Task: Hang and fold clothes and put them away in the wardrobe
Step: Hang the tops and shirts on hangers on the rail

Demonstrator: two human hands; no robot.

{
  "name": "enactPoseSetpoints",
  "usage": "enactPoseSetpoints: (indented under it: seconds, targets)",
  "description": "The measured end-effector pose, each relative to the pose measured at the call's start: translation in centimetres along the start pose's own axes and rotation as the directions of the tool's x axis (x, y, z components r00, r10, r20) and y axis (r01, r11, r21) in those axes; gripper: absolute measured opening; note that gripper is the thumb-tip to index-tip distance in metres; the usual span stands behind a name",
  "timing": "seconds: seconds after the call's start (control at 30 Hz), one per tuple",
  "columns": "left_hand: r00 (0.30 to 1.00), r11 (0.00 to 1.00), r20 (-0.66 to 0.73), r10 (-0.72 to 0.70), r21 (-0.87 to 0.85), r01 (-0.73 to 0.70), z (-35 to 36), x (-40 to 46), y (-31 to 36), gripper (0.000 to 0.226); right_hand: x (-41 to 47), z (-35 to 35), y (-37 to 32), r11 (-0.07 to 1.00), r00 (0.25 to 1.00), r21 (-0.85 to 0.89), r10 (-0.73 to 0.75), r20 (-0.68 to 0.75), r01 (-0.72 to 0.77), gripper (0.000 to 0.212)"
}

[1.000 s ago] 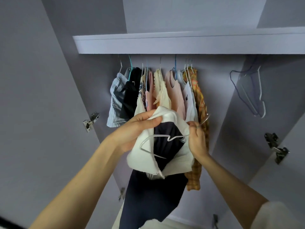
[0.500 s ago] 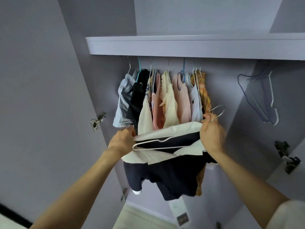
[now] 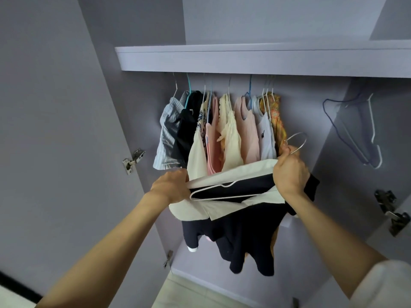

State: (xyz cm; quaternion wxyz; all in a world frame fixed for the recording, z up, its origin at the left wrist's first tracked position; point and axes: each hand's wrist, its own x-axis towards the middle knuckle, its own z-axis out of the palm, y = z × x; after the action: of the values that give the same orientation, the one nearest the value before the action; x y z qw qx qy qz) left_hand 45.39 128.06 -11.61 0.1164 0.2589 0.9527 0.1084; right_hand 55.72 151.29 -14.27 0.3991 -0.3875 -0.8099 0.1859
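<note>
Navy garment w/ cream collar (image 3: 240,221) on white wire hanger (image 3: 222,192), held up in front of open wardrobe, below hanging row, near horizontal. Collar spread across hanger top; navy body + sleeves dangling below, one cuff w/ white edge at lower left. Hanger hook (image 3: 298,142) sticking up-right past right hand, not on any rail.

Left hand (image 3: 171,188) gripping collar edge at hanger's left end, fingers curled into fabric. Right hand (image 3: 290,172) clamped on hanger neck + collar at right end, fingers wrapped round; hook emerging from top of fist.

Just behind: row of hung clothes (image 3: 222,130) under shelf (image 3: 255,60) – striped blue-grey piece at left, then black, floral, pink, cream w/ ruffles, pale pink, white, orange plaid at right. Held garment overlapping bottoms of cream/pink ones; touching or not – can't tell. Rail itself hidden by shelf.

Further right, well apart from row: empty hangers (image 3: 360,130), blue + white wire, hanging by right wall.

Wardrobe interior lilac. Door hinge (image 3: 133,161) on left panel, two dark hinges (image 3: 391,210) on right. Pale floor (image 3: 200,294) visible at bottom.
</note>
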Motion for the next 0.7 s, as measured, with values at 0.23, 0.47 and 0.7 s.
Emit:
enactPoseSetpoints:
  seconds: [0.23, 0.47, 0.7]
  targets:
    - [0.999, 0.989, 0.011, -0.049, -0.141, 0.05, 0.1, 0.2, -1.4, 0.019, -0.6, 0.4, 0.9, 0.995, 0.997, -0.06, -0.076, 0.015, 0.077, 0.034]
    - [0.971, 0.998, -0.238, -0.011, 0.06, 0.026, -0.5, -0.4, 1.4, 0.019, -1.7, 1.1, -0.2, 0.934, 0.939, -0.185, -0.329, -0.099, 0.307, 0.016]
    - [0.957, 0.971, -0.263, 0.126, -0.164, -0.173, 0.1, -0.9, 4.4, 0.023, -2.4, 2.1, -1.0, 0.854, 0.872, -0.204, -0.489, -0.003, 0.479, 0.041]
